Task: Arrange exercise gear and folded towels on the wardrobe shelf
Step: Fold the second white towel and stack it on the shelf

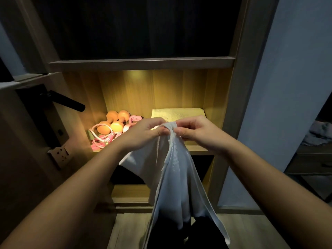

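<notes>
A white towel (177, 177) hangs unfolded in front of the lit wardrobe shelf (195, 147). My left hand (145, 132) and my right hand (199, 132) pinch its top edge side by side, the cloth bunched between them. On the shelf's left lie orange dumbbells (115, 122), a pink skipping rope (101, 139) and a pink hand grip (133, 120). A folded towel (177, 114) lies at the shelf's back right, partly hidden by my hands.
An open door with a black lever handle (66, 101) and a wall socket (60, 155) stand at the left. A dark upper compartment (136, 27) sits above the shelf, another opening below. A blue wall (280, 87) is to the right, with a low drawer unit (312, 159) beyond.
</notes>
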Action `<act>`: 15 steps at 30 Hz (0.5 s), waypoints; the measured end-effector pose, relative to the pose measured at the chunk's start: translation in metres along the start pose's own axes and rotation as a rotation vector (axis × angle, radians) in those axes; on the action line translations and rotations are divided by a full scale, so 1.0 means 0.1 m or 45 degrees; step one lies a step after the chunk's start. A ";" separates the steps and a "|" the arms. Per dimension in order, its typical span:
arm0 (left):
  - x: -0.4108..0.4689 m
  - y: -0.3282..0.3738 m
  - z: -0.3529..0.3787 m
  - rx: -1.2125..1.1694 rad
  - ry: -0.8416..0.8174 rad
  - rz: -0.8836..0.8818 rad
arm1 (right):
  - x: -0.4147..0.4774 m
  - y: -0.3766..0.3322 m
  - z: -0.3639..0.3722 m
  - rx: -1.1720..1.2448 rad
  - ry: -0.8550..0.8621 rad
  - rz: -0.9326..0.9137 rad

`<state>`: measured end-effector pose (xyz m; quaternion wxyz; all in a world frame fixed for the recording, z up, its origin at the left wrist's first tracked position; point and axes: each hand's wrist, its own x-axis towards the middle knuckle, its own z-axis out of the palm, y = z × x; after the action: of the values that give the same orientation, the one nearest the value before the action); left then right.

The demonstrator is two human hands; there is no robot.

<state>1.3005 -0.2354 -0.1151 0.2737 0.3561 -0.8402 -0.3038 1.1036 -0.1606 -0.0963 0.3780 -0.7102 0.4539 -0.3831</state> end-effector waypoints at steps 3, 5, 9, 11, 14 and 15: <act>0.07 0.12 -0.07 -0.132 0.041 0.087 | 0.04 -0.18 -0.14 0.074 -0.066 -0.032; 0.14 0.26 -0.14 -0.154 0.153 0.160 | 0.07 -0.33 -0.21 0.038 -0.060 -0.026; 0.39 0.66 -0.41 0.063 0.277 0.230 | 0.25 -0.65 -0.32 -0.248 0.172 -0.022; 0.53 0.84 -0.60 0.141 0.324 0.222 | 0.36 -0.82 -0.41 -0.345 0.307 -0.044; 0.67 1.03 -0.86 0.218 0.353 0.208 | 0.52 -1.06 -0.57 -0.370 0.455 -0.104; 0.68 1.06 -0.96 0.215 0.328 0.186 | 0.58 -1.13 -0.64 -0.377 0.512 -0.119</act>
<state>1.2787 -0.2578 0.0400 0.3697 0.3520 -0.8442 -0.1633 1.1040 -0.1926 0.0418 0.1538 -0.6876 0.5377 -0.4631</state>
